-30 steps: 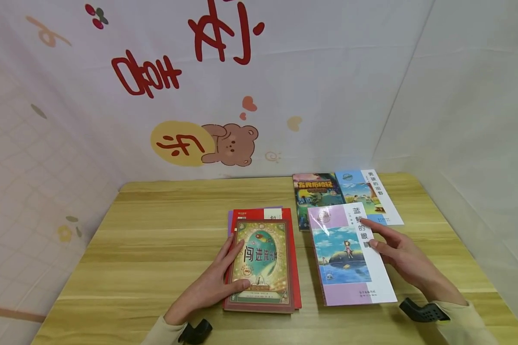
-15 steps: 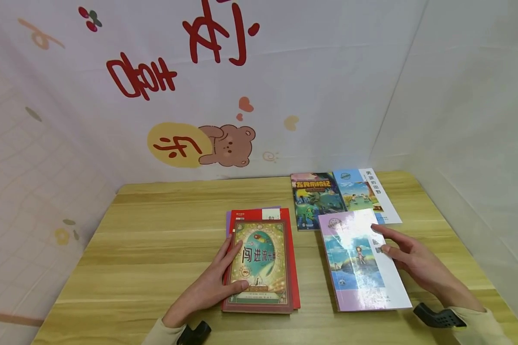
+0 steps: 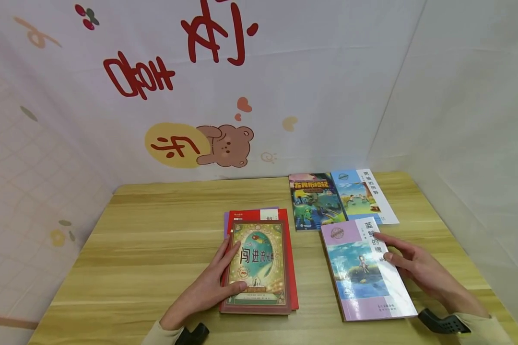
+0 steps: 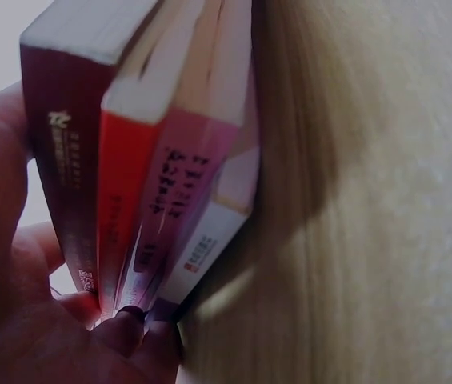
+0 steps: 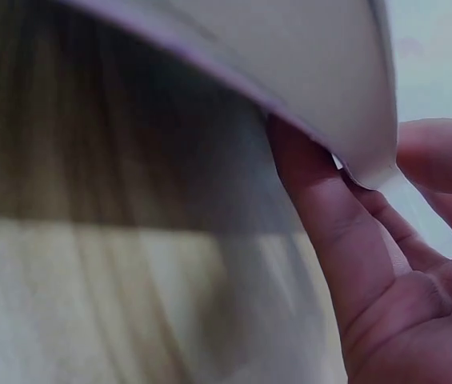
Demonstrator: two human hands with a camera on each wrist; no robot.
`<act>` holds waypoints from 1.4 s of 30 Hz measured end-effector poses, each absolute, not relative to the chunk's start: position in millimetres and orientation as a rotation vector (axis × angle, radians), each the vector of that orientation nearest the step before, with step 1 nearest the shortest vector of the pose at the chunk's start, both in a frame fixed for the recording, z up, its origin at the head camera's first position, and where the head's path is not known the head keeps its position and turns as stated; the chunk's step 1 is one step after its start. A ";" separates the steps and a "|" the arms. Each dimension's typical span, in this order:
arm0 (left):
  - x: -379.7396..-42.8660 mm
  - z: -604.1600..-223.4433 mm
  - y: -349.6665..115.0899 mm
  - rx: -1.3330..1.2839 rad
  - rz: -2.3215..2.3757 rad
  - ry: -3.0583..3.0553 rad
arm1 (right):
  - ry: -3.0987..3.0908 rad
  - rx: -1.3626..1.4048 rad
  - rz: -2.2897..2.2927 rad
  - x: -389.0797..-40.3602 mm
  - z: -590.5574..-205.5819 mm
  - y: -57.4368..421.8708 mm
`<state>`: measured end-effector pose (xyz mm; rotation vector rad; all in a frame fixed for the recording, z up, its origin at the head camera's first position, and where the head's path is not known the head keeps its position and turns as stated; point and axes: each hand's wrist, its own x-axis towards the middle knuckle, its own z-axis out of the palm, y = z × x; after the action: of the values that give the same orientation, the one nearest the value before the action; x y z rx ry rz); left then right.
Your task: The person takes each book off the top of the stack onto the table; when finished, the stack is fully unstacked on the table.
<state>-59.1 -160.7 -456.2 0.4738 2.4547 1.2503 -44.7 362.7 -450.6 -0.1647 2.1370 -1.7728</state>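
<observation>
My right hand pinches the right edge of a paperback book with a lilac-and-white cover, thumb on top and fingers reaching underneath. In the right wrist view the held edge of this book is raised off the wood. My left hand rests along the left side of a stack of books, thumb and forefinger on the ornate green-gold top book. In the left wrist view its other fingertips touch the spines, among them a red book and a pink-purple book.
Behind the lilac book, a dinosaur-covered book and a blue book lie side by side on the wooden table. A printed white cloth hangs at the back and the sides.
The right hand has moved the lilac book rightward and nearer to me, uncovering more of the two books behind it. My left hand stays on the stack.
</observation>
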 end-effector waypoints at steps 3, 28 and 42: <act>-58.1 -457.3 -160.9 0.456 1.243 2.463 | 2.086 -0.100 -1.786 -43.2 -452.7 363.7; -58.4 -456.5 -161.4 0.474 1.251 2.462 | 2.541 -0.155 -1.314 -46.2 -454.6 366.5; -59.2 -460.2 -159.4 0.425 1.235 2.472 | 2.760 -0.166 -1.134 -52.6 -443.5 366.0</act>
<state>-59.2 -159.4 -460.2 0.4245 2.4720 1.2349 -52.6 366.0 -443.5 -0.1659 2.7598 -1.1336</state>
